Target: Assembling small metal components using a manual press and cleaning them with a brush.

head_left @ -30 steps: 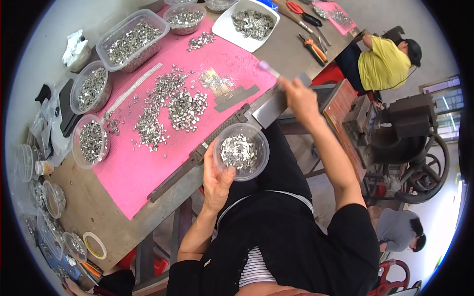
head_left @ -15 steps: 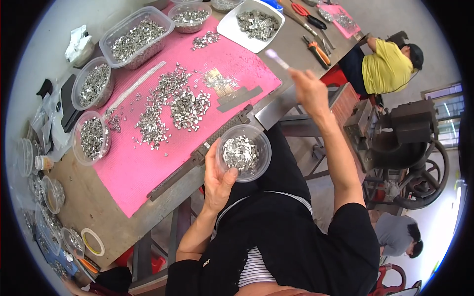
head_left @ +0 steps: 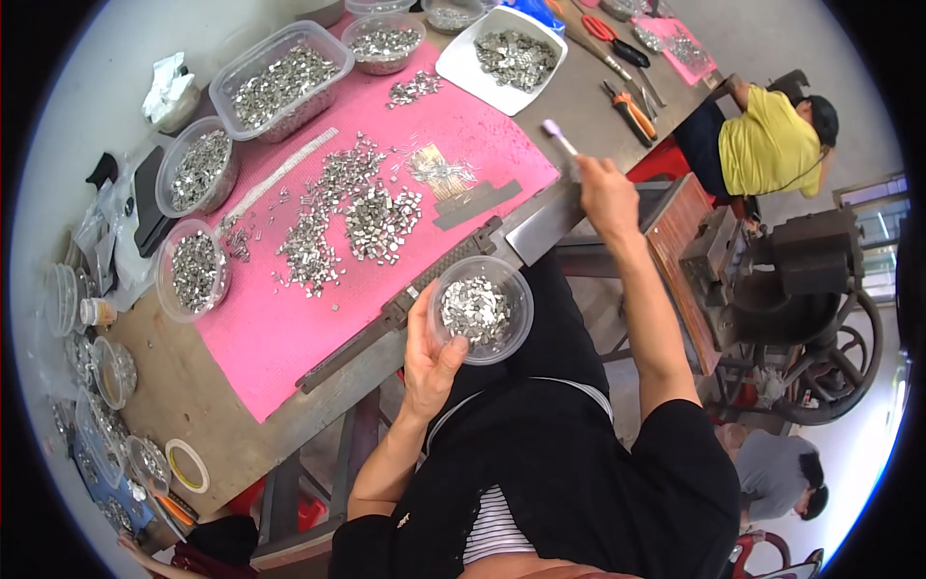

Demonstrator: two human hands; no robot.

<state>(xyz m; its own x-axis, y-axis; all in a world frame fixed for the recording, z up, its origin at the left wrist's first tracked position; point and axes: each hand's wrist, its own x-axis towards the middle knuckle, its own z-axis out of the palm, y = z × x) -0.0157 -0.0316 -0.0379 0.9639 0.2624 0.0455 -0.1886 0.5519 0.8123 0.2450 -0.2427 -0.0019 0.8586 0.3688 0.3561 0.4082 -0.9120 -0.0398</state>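
The left hand (head_left: 431, 372) cups a clear round bowl (head_left: 522, 314), thumb over its near rim and fingers curled round its left side; the bowl sits over the lap, beside the bench edge, with silver metal pieces (head_left: 473, 309) inside. The right hand (head_left: 610, 198) is closed round a slim tool (head_left: 558, 134) with a pale purple tip, raised near the right corner of the pink mat (head_left: 241, 347). More metal pieces (head_left: 383, 224) lie heaped there, near 2 flat grey strips (head_left: 477, 205) and a white dish (head_left: 463, 75)

Left grip (head_left: 427, 370) cupped, right grip (head_left: 610, 200) clenched
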